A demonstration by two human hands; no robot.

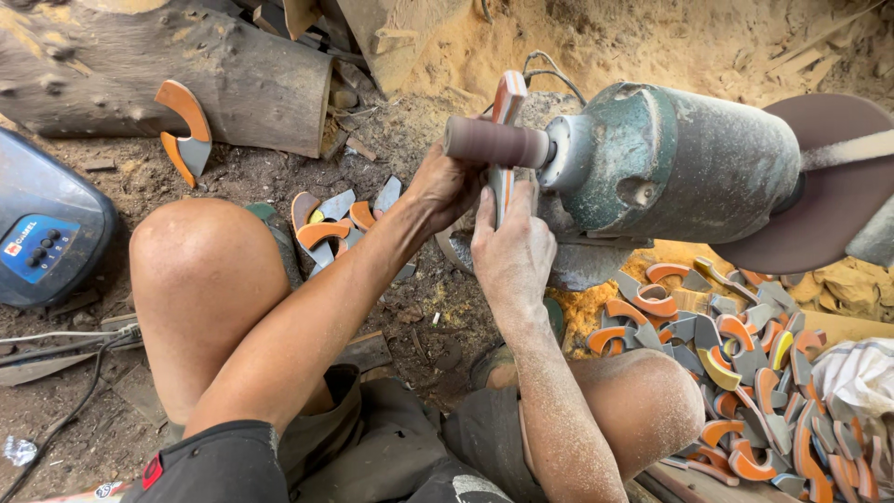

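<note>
Both dusty hands, left hand (445, 191) and right hand (510, 244), grasp a flat orange-edged piece (507, 104) against the cylindrical sanding drum (495, 142).

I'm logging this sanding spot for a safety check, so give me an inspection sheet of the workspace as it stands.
Surface: bare dirt ground strewn with sawdust.
Job's things: flat orange-and-grey wooden piece pressed against the brown sanding drum of a green motor.
Clutter: heap of curved orange and grey pieces at right; smaller scatter ahead; one piece leaning on a log.
Grippers: left hand and right hand both grip the piece.
Cables: grey cord on the ground at left; wires behind the motor.
Surroundings: large log, blue plastic device.
</note>
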